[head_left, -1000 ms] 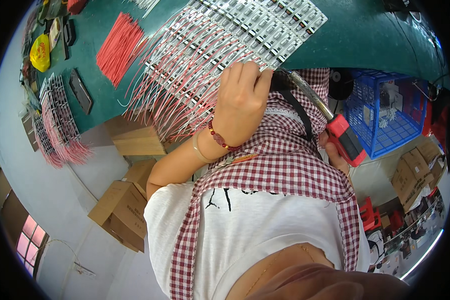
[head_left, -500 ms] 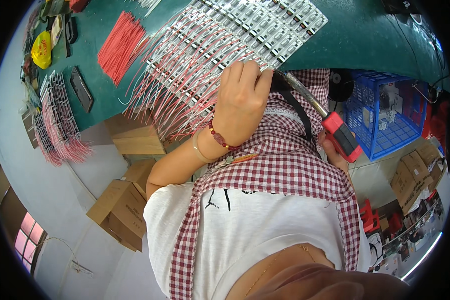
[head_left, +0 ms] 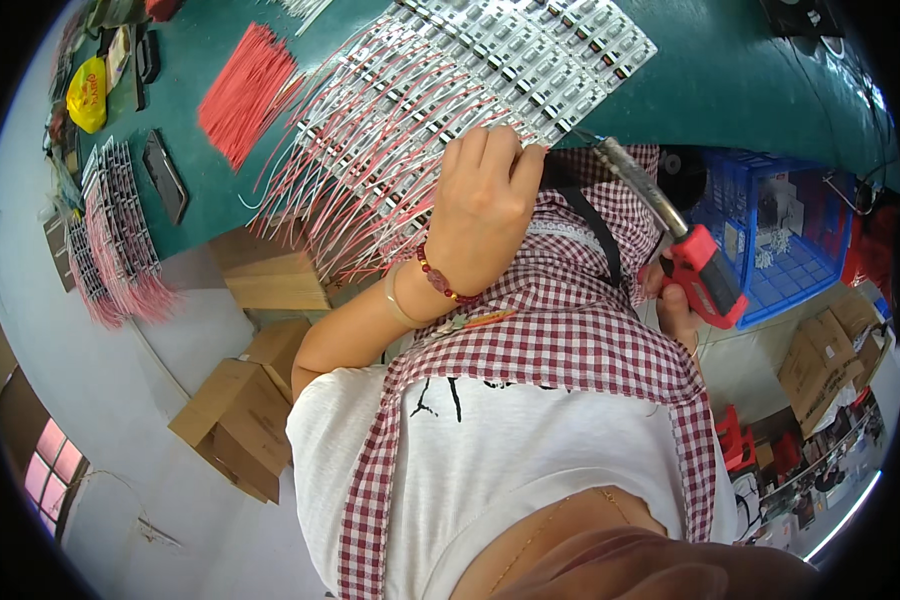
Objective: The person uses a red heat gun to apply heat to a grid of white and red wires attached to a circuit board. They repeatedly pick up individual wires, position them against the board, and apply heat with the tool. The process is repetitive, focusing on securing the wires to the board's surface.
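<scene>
While resting the left hand (head_left: 485, 195) on the near edge of the white circuit boards (head_left: 550, 60), holding the soldering iron (head_left: 692, 252) by its red-and-black handle in the right hand (head_left: 678, 312). Bending the left fingers (head_left: 499, 150) downward, close together, hiding their tips; not showing whether pinching a wire end or merely pressing. Folding the partly hidden right fingers around the handle, aiming the thin tip toward that same edge, near the left fingers; not showing whether touching. Seeing the boards lying aslant on the green desk (head_left: 710, 90), trailing red and white wires (head_left: 355, 165) past its edge, with a bundle of red wires (head_left: 245, 95) lying to the left. Probably working at the joining step, judging by seeing wires only on the left part of the boards. Likely calling next for steadying the joint with the left fingers and bringing the tip squarely onto it, without brushing neighbouring wires.
</scene>
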